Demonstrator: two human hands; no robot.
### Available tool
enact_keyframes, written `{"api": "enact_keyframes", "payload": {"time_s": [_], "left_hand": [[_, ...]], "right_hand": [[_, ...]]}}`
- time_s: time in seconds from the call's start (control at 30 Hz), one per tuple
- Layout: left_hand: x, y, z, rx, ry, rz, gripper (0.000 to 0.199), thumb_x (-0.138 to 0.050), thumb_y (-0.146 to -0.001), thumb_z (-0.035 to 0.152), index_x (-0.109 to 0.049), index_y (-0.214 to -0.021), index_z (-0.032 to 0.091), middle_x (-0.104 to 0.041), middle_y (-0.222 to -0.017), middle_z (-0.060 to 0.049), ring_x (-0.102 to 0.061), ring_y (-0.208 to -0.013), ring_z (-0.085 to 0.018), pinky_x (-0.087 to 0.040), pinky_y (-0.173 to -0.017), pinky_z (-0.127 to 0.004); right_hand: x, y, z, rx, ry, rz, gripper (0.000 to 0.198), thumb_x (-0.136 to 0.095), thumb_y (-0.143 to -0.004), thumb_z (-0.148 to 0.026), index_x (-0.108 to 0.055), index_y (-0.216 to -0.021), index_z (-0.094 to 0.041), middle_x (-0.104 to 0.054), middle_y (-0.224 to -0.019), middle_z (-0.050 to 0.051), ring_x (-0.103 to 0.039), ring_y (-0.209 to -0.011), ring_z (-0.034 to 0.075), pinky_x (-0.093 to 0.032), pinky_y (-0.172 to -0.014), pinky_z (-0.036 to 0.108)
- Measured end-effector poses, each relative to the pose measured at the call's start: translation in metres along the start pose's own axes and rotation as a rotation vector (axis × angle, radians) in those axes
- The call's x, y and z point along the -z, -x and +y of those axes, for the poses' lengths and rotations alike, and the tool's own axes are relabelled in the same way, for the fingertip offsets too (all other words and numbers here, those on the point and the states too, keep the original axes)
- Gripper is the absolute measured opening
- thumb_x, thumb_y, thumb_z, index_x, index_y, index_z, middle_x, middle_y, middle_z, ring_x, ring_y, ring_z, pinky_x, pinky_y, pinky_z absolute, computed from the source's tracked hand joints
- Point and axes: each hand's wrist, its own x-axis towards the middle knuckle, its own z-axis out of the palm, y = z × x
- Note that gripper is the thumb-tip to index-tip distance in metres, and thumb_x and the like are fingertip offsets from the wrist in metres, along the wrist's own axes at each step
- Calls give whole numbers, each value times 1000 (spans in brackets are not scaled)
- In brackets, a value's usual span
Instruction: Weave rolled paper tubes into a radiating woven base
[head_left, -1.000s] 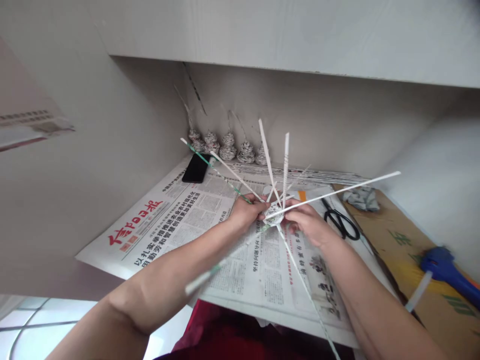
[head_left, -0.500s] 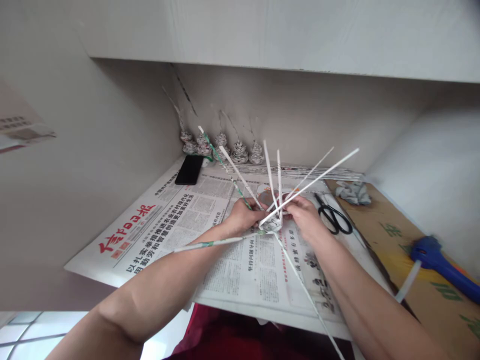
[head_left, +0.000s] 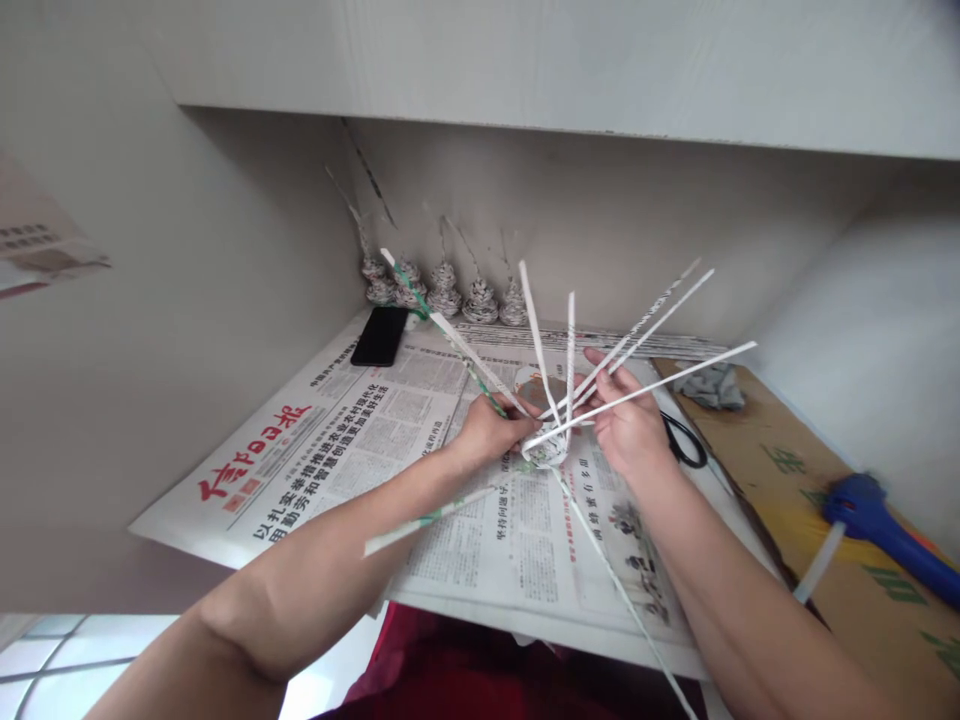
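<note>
A small round weave of rolled newspaper tubes sits at the middle of the newspaper-covered surface. My left hand grips its left side, thumb and fingers closed on the rim. Several thin paper tubes fan up and outward from it, among them a white tube leaning right across my right hand. The right fingers are bent around paper tubes just right of the weave; which ones they pinch is partly hidden. One green-marked tube points left over my left forearm, and a long tube runs down toward my body.
Several woven gourd shapes stand along the back wall, near a black phone. Loose paper tubes lie behind. At the right are black scissors, a crumpled grey cloth and a blue glue gun on cardboard.
My right hand has moved right and away from the weave, its fingers now among the right-leaning tubes. Those tubes have swung further right. The left hand stays on the weave.
</note>
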Motion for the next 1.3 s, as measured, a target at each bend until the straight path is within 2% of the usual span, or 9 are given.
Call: {"api": "enact_keyframes", "payload": {"time_s": [0.13,0.27,0.57,0.63,0.73,0.87,1.07,1.2,1.3], "left_hand": [[-1,-1,1,-24,-14,23,18,-73,-66,23,-74,-79,10,-65,-61,-3,-50,-43,-8,-39,-43,-21],[-1,-2,1,-43,13,65,15,-72,-67,21,-75,-79,12,-63,-57,-1,-49,-43,-8,-40,-45,-20],[-1,-1,1,-9,-35,114,14,-71,-65,15,-75,-79,12,-64,-56,-1,-49,-42,-8,-40,-45,-21],[-1,-2,0,-13,-37,119,14,-71,-66,15,-76,-79,13,-64,-56,-1,-49,-42,-8,-40,-45,-20],[1,-4,0,-11,-56,116,13,-70,-68,17,-76,-79,14,-63,-55,0,-49,-41,-8,-39,-44,-20],[2,-4,1,-2,-92,92,17,-66,-70,16,-77,-83,16,-63,-55,1,-48,-41,-8,-38,-44,-19],[2,-2,3,-9,-185,145,16,-67,-70,17,-78,-81,16,-71,-70,-4,-58,-53,-12,-42,-51,-20],[3,-1,5,-18,-247,163,12,-66,-69,16,-77,-75,15,-71,-68,-4,-61,-57,-14,-42,-52,-21],[4,-2,3,-28,-223,147,17,-65,-70,14,-78,-81,15,-71,-67,-4,-60,-56,-13,-44,-54,-21]], "right_hand": [[0,-1,8,-96,70,-15,53,-60,-77,-59,-61,-116,-23,-70,-84,6,-65,-68,21,-47,-53,31],[-3,0,15,-52,174,-68,48,-68,-72,-49,-63,-111,-22,-70,-82,4,-64,-68,18,-48,-58,29],[2,-4,6,-67,236,108,45,-58,-78,-60,-66,-98,-21,-69,-78,7,-60,-59,18,-46,-49,30],[7,-7,13,-56,341,59,35,-67,-74,-50,-65,-96,-23,-69,-79,5,-62,-66,19,-49,-58,30],[14,-10,24,-6,527,-130,27,-71,-69,-31,-67,-95,-23,-71,-84,3,-65,-76,20,-50,-71,33],[17,-8,27,41,667,-232,22,-66,-70,-23,-71,-91,-24,-72,-84,4,-64,-74,22,-49,-74,35],[14,-2,27,66,665,-274,20,-74,-67,-31,-73,-86,-25,-71,-80,4,-64,-72,22,-49,-68,34],[16,-5,29,-35,585,-207,26,-72,-70,-46,-73,-85,-25,-71,-75,4,-64,-72,23,-49,-63,32],[14,-7,24,-142,435,-132,42,-55,-80,-61,-73,-79,-23,-71,-77,6,-65,-78,23,-50,-64,32]]}}
